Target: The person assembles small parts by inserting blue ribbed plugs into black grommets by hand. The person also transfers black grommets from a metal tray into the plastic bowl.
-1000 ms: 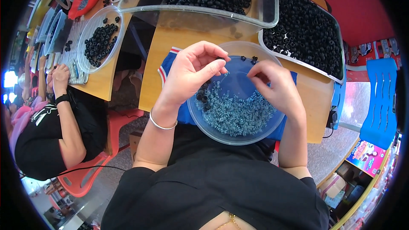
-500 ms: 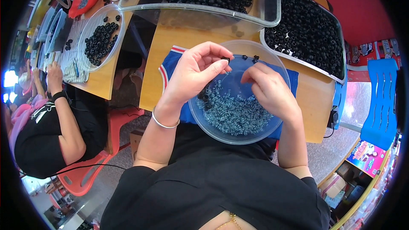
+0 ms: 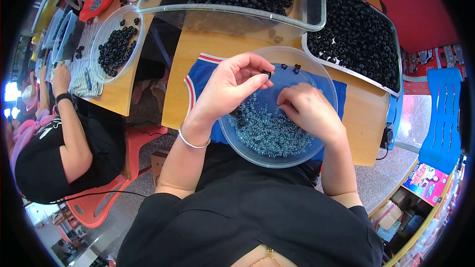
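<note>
A round clear plastic tub (image 3: 231, 143) stands in front of me on blue cloth with red and white trim (image 3: 195, 80). Small metal springs (image 3: 277, 136) lie heaped across its near part, and a few black round parts (image 3: 241, 122) sit among them at the left. Above the tub's left side, my left hand (image 3: 236, 80) pinches a small black part (image 3: 266, 74) between thumb and forefinger. My right hand (image 3: 312, 109) is low inside the tub, its fingertips curled together by the springs. Whatever those fingers hold, if anything, is hidden.
A large clear bin (image 3: 232, 9) of black parts stands beyond, with a white-rimmed tray (image 3: 309, 52) of them at the right. Left, a co-worker's hand (image 3: 62, 76) works near another round tub (image 3: 95, 62). A blue chair (image 3: 440, 118) stands at the right.
My right hand has moved down and slightly left, closer to the springs. My left hand has shifted a little right and turned the black part. The co-worker's arm has also moved.
</note>
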A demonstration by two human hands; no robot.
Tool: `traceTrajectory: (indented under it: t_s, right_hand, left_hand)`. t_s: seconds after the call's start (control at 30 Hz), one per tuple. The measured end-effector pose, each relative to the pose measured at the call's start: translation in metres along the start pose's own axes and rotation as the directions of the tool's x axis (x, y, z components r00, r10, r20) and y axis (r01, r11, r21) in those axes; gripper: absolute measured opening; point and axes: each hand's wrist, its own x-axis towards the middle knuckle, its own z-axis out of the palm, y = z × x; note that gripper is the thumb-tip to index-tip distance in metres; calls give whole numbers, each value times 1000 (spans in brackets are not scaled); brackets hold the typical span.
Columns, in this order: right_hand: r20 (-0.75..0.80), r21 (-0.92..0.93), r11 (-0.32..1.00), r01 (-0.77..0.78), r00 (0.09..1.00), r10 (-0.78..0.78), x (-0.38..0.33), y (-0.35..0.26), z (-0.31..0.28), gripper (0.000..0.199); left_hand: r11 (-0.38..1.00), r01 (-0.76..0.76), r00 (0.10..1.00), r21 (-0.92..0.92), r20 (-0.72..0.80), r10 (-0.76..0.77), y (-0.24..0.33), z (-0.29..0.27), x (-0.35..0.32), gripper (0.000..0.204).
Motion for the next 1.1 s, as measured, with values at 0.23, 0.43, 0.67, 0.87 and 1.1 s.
traceTrajectory:
  t_s: [0.23,0.43,0.67,0.87,1.1]
  right_hand:
    - [31,-7,1000,26,999,-25,2,-2,0,9]
    - [-63,-59,998,10,998,-13,4,-4,0,11]
    - [-2,-88,994,61,998,-62,4,-10,1,16]
    - [-110,-26,999,-47,993,43,6,-9,-7,12]
    - [-175,278,951,-134,967,187,3,-11,-23,13]
  left_hand:
    - [1000,-5,1000,-3,4,5,-2,1,0,19]
    - [1000,4,1000,-4,3,-4,-2,2,0,19]
    - [1000,13,1000,7,-1,-13,-2,2,0,18]
    - [999,36,999,36,6,-36,-1,1,0,17]
    - [998,38,998,50,52,-40,-2,1,-1,20]
